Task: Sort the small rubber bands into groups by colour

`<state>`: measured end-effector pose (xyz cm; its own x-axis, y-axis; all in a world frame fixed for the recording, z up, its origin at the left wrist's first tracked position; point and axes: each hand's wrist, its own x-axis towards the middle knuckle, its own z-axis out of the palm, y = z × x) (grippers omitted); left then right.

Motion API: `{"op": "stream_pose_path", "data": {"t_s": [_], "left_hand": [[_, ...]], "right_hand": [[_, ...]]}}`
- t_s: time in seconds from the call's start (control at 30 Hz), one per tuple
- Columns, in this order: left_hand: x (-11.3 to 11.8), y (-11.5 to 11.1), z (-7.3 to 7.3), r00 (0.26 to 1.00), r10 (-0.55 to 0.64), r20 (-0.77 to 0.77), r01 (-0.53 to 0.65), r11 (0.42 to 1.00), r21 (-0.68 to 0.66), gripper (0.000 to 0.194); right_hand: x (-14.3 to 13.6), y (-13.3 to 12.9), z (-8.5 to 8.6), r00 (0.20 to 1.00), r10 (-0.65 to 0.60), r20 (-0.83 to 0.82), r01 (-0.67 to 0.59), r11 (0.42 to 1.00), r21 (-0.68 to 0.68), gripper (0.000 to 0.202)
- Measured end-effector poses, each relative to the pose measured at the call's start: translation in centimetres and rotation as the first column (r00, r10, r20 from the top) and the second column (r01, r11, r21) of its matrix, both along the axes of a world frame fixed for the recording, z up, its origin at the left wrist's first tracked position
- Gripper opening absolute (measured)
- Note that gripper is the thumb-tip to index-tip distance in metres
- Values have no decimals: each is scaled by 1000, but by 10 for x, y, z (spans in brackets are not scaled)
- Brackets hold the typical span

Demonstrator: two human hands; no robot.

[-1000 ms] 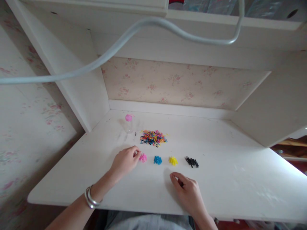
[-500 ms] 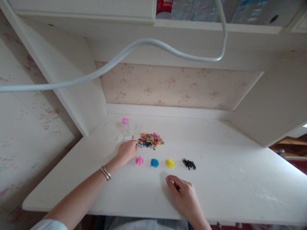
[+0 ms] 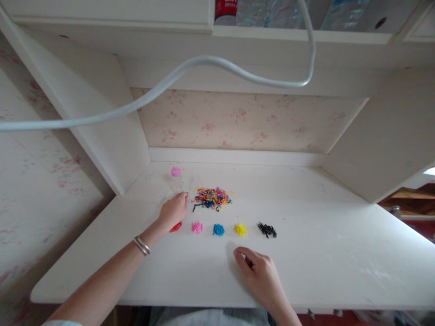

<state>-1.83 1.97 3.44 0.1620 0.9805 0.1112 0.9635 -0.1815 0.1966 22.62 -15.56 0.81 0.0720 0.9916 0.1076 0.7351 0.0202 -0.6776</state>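
Observation:
My left hand, a silver bangle at its wrist, is closed in a pinch at the left edge of a mixed pile of small coloured rubber bands. Whatever lies between its fingertips is too small to make out. Partly behind that hand is a red heap of bands. Rightward from it runs a row of a pink heap, a blue heap, a yellow heap and a black heap. My right hand rests below the yellow heap, fingers curled to the thumb; its contents are hidden.
A clear container with a pink top is behind my left hand on the white desk. A white cable crosses the upper view in front of the shelf, which holds plastic bottles. Side panels flank the desk.
My left hand has shifted left and slightly away from me, from the pile's edge. The red heap has come partly into sight behind it. The right hand stays in place.

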Motion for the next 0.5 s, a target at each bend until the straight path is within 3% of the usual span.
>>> {"op": "stream_pose_path", "data": {"t_s": [0.27,0.4,0.5], "left_hand": [[14,-12,19,992,-119,51,117,992,39,26],[35,-39,28,956,-290,44,286,955,84,25],[51,-64,26,940,-339,-24,340,934,110,28]], "right_hand": [[0,1,-1,1000,3,18,-2,1000,-4,35],[0,1,-3,1000,2,7,-2,1000,8,34],[0,1,-3,1000,4,2,-4,1000,16,34]]}}
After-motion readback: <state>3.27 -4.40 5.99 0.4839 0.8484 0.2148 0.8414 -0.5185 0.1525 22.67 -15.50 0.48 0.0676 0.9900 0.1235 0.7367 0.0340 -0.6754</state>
